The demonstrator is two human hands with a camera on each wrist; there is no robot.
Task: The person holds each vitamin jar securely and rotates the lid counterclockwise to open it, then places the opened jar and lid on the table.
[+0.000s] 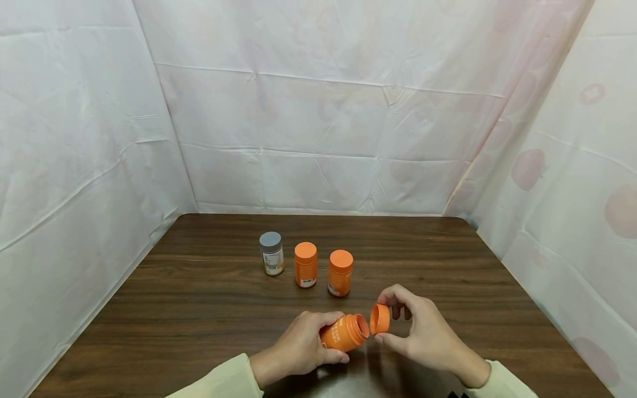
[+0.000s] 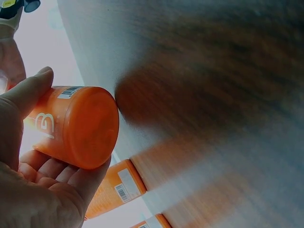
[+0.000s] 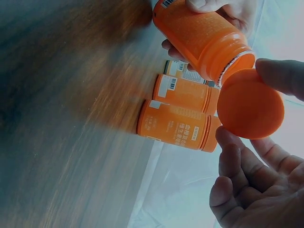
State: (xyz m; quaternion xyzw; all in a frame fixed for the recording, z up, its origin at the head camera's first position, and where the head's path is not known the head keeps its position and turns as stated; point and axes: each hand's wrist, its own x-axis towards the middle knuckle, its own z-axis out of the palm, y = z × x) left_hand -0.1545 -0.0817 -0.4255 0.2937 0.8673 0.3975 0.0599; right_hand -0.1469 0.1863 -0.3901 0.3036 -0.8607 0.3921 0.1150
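Observation:
My left hand [image 1: 303, 342] grips an uncapped orange pill bottle [image 1: 340, 334], tilted so that its open mouth points right. In the left wrist view the base of this bottle [image 2: 92, 128] faces the camera, with fingers and thumb around its sides. My right hand [image 1: 428, 331] pinches the orange screw cap [image 1: 380, 319] between thumb and fingertips, just right of the bottle's mouth. The right wrist view shows the cap's flat top [image 3: 251, 104] close to the bottle's rim, and it covers part of the mouth. What lies inside the bottle is hidden.
Behind the hands stand two capped orange bottles, a middle one [image 1: 306, 265] and a right one [image 1: 340, 273]. Left of them is a bottle with a grey cap [image 1: 271, 254]. All three are upright on the dark wooden table [image 1: 199, 309]. White patterned curtains [image 1: 318, 121] surround the table.

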